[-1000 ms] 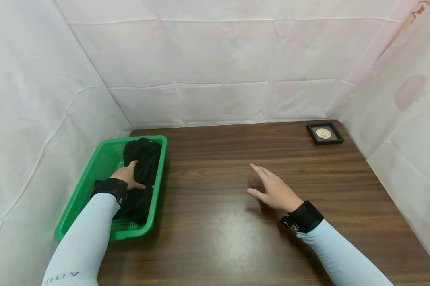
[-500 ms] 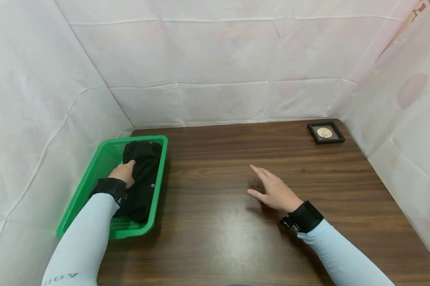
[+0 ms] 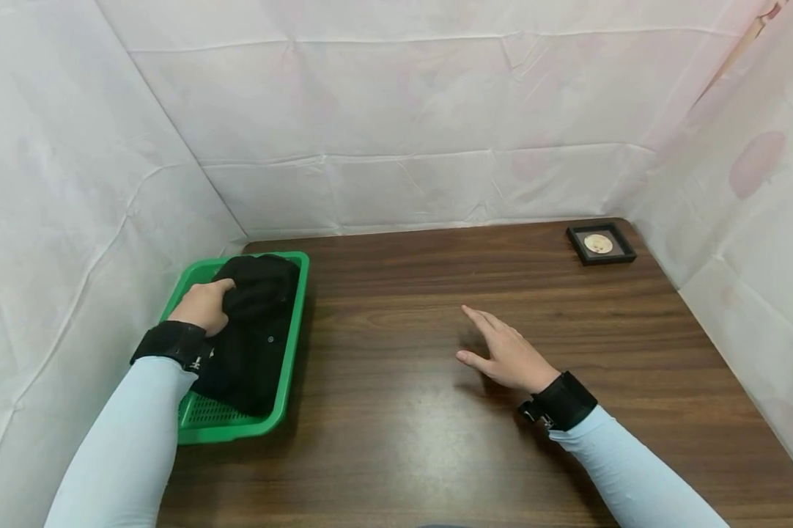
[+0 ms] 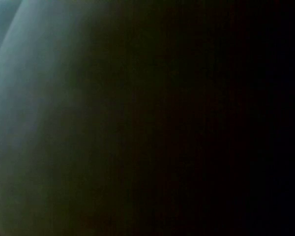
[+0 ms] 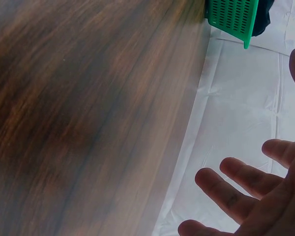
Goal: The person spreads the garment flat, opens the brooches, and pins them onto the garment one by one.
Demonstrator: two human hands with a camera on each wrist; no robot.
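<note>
In the head view, a green plastic basket (image 3: 294, 352) stands on the left of the wooden table. A black cloth item (image 3: 258, 315) with a small round metal stud lies bunched inside it. My left hand (image 3: 204, 306) grips the cloth along its left side; most of the fingers are hidden. The left wrist view is nearly all dark, with only a pale blur at its left. Over the middle right of the table, my right hand (image 3: 511, 356) holds nothing, its fingers extended and thumb spread. The right wrist view shows those fingers (image 5: 226, 194) apart.
A small black square frame (image 3: 601, 257) with a round cream disc sits at the far right corner of the table (image 3: 396, 411). White cloth walls (image 3: 396, 132) rise at the back and both sides, close to the basket's left.
My left hand has shifted left and slightly up, drawing the black cloth's left side with it across the basket. The stud has moved left too. My right hand has stayed put.
</note>
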